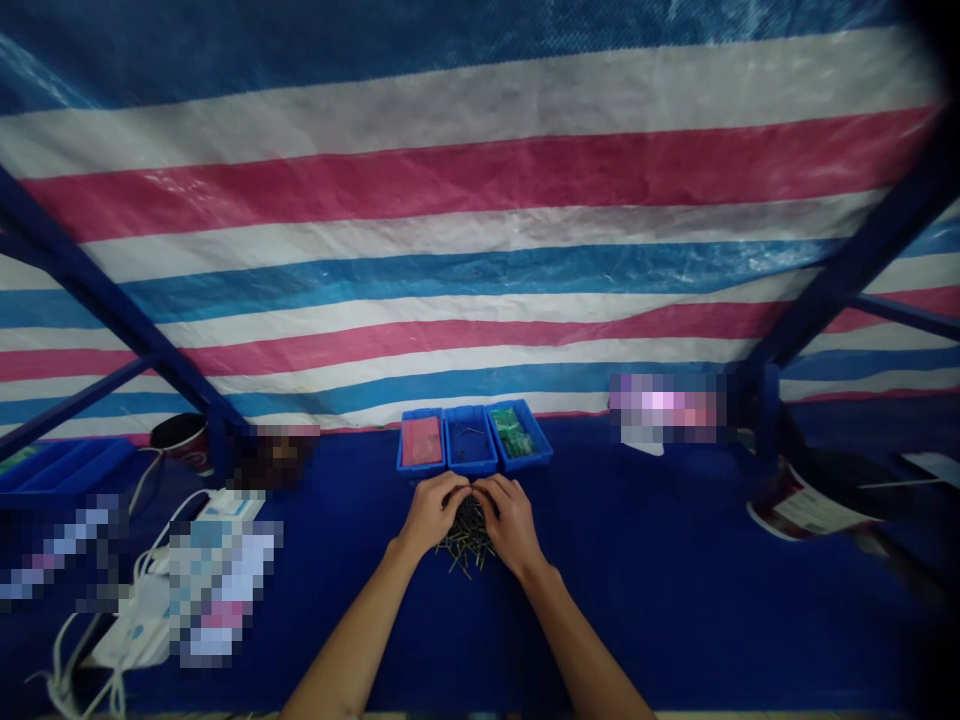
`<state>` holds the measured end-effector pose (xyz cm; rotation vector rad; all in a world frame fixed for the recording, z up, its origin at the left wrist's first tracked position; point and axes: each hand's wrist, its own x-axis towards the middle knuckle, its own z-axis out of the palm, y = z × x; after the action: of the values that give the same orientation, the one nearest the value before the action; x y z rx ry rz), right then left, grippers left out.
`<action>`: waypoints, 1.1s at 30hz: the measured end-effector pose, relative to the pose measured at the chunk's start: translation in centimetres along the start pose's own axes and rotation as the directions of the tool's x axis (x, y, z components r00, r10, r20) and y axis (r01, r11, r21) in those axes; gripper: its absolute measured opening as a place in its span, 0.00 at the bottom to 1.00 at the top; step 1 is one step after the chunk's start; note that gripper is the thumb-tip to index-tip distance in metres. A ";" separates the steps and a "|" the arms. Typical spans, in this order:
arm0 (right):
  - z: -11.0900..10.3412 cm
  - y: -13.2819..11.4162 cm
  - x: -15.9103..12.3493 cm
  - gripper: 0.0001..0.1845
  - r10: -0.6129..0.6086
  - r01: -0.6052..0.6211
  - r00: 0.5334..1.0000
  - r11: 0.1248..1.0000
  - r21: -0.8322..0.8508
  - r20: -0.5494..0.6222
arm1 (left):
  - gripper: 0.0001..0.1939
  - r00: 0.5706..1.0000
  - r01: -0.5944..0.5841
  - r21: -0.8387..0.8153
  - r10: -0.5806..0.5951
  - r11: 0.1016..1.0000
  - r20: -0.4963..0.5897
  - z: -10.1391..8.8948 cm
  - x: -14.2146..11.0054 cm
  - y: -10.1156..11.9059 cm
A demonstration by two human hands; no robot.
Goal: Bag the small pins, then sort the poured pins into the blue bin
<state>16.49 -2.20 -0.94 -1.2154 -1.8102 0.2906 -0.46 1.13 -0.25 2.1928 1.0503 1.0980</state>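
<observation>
My left hand (pixel 433 510) and my right hand (pixel 511 518) meet fingertip to fingertip over a pile of small thin dark pins (pixel 465 540) on the blue table (pixel 637 580). Both hands have curled fingers pinched together above the pile; what they hold is too small to make out. Just beyond the hands stand three small blue bins: the left bin (pixel 421 443) holds pink pieces, the middle bin (pixel 470 440) holds a few pins, the right bin (pixel 519 434) holds green pieces.
A striped red, white and blue tarp (pixel 480 200) hangs behind the table. Blue frame bars (pixel 112 310) slant at both sides. A white power strip with cables (pixel 142 620) lies at the left, a dark cup (pixel 180 435) behind it. A round container (pixel 802 505) sits at the right.
</observation>
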 end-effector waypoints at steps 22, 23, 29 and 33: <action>0.4 0.1 0.1 0.24 0.059 -0.065 0.997 0.987 -0.150 -0.044 | 0.14 1.000 -0.011 -0.041 0.010 0.999 -0.006 -0.1 0.1 0.4; 0.4 0.1 0.1 0.25 0.061 -0.068 0.997 0.987 -0.145 -0.049 | 0.14 1.000 -0.011 -0.045 0.011 0.999 -0.006 -0.1 0.1 0.4; 0.0 0.3 -0.1 0.23 0.074 -0.076 0.996 0.997 -0.026 -0.052 | 0.14 1.000 0.009 -0.035 -0.009 0.999 -0.016 -0.2 0.2 0.4; -0.2 0.3 -0.2 0.18 0.098 -0.092 0.993 0.992 0.090 -0.060 | 0.15 0.999 0.031 -0.019 -0.031 0.999 -0.007 -0.4 0.2 0.6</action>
<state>16.85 -2.22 -1.12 -1.2372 -1.6702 0.3766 -0.46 0.92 0.52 2.1521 1.0686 1.0984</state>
